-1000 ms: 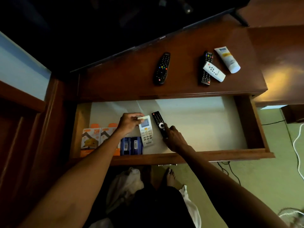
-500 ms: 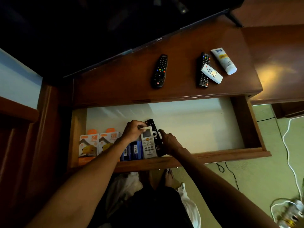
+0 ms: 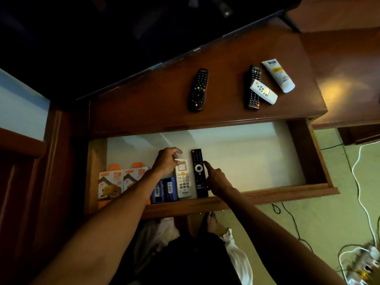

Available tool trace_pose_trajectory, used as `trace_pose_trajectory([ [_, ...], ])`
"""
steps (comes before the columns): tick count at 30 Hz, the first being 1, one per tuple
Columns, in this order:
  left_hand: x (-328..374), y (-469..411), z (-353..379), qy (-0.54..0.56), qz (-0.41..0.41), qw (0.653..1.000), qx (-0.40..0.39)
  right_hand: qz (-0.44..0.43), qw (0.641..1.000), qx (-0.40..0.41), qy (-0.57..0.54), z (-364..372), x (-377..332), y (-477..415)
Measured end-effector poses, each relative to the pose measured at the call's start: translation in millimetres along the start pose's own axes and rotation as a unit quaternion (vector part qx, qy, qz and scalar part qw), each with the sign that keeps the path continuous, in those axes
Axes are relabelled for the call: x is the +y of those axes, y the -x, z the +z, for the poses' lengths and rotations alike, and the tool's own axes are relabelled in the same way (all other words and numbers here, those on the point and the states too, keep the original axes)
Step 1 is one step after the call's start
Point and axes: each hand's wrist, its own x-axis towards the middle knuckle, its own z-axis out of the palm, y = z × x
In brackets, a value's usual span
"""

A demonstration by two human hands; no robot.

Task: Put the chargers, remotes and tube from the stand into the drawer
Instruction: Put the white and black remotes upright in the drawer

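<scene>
The wooden drawer stands open below the stand. At its left lie two orange charger boxes, two blue boxes, a white remote and a black remote, side by side. My left hand pinches the white remote's top end. My right hand grips the black remote's right edge. On the stand lie a black remote, a second black remote with a small white remote across it, and a white tube.
A dark TV stands at the back of the stand. White and black cables and a power strip lie on the green floor at right. My foot and a white cloth show below the drawer front.
Both hands drew the white and black remotes toward the drawer front. The black remote turned from slanted to straight and now lies parallel to the white one, next to the blue boxes.
</scene>
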Motion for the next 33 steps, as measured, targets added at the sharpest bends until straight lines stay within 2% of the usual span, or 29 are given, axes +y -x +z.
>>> trace_pose_trajectory([
  [5, 1.3, -4.7, 6.7, 0.023, -0.008, 0.999, -0.028, -0.038, 0.999, -0.013, 0.015, 0.8, -2.6, 0.8],
  [12, -10.7, 0.0, 11.9, 0.16, -0.086, 0.982, 0.047, -0.05, 0.994, -0.008, 0.093, 3.1, 5.1, -4.9],
  [21, -11.3, 3.8, 8.8, 0.053, -0.039, 0.998, -0.021, -0.077, 0.975, -0.006, 0.21, 3.7, 3.1, -5.5],
  [33, 11.5, 10.8, -1.3, -0.04, 0.026, 0.998, -0.04, -0.087, 0.97, -0.026, 0.225, -11.1, 5.3, -3.2],
])
